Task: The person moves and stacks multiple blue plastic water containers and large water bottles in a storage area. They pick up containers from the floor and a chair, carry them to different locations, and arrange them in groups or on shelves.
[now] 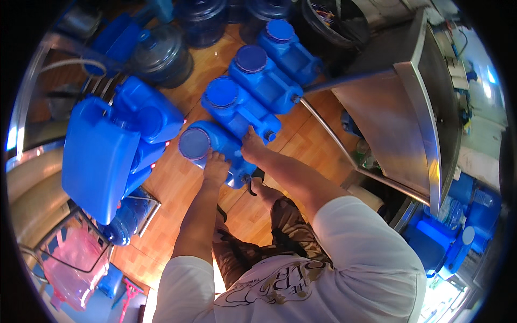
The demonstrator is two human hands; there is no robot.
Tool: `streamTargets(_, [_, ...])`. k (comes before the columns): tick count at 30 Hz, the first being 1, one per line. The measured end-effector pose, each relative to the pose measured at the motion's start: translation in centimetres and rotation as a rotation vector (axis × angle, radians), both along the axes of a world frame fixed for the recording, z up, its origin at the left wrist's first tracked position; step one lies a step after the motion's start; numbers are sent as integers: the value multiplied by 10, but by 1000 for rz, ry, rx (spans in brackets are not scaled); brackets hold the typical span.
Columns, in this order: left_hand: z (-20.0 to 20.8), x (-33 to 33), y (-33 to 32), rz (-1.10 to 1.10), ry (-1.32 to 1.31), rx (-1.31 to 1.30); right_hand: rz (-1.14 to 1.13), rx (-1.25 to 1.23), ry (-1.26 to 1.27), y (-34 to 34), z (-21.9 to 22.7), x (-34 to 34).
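Note:
Several blue plastic water jugs with round lids and small spigots stand in a slanting row on the floor in front of me. My left hand [216, 168] holds the nearest jug [222, 141] close to its round lid [194, 144], fingers bent over its near side. My right hand [252, 146] grips the far side of that same jug, its fingertips in the narrow gap against the second jug [237, 110]. Part of the nearest jug is hidden under my hands. Beyond stand a third jug [269, 81] and a fourth jug [293, 54].
Blue jerrycans [99, 156] are stacked at left, above a pink plastic bag [75, 264]. Clear round water bottles [161, 56] stand at the back, beside a black bin [334, 24]. A stainless steel counter [388, 124] with a low metal rail [334, 137] borders the right.

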State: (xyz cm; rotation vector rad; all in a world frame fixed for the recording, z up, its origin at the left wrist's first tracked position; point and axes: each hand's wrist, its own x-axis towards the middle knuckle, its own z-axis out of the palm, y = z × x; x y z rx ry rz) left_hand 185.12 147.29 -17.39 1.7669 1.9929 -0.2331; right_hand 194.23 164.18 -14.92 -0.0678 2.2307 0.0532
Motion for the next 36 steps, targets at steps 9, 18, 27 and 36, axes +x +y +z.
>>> streamTargets(9, [4,-2,55,-189,68,123,-1060,-75,-52,-23,71,291])
streamTargets(18, [91,19,37,-479,-300,-124,-2250,-9,-125,-296,175,517])
streamTargets(27, [151,68,-28,-783,-205,-627,-2697,-68,-39,-658,214,571])
streamTargets(36, [240,449,-62,-863,-776,-471,-2506,2410,899,-852,463,835])
